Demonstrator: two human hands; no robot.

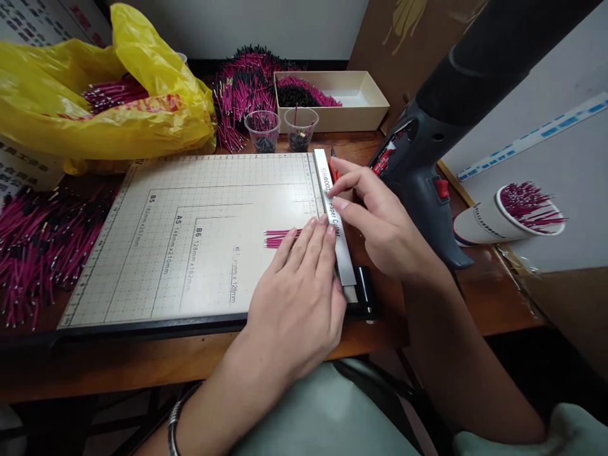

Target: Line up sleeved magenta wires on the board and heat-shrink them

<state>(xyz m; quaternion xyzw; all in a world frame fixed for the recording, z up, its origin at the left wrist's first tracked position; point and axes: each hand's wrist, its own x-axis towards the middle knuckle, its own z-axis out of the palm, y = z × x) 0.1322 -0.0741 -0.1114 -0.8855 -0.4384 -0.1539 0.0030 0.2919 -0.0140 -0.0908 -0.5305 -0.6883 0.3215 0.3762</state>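
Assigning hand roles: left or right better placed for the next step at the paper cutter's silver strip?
Likely right: the right hand is at the silver strip, with no held item visible. The left hand lies flat, partly covering the pink wires.

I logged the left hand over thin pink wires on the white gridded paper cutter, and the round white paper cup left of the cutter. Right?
No: the head view shows the white paper cup right of the white gridded cutter; the rest holds.

Your left hand (297, 297) lies flat over pink wires (274, 239) on the paper cutter (128, 272); your right hand (380, 218) is at its metal bar (346, 269).
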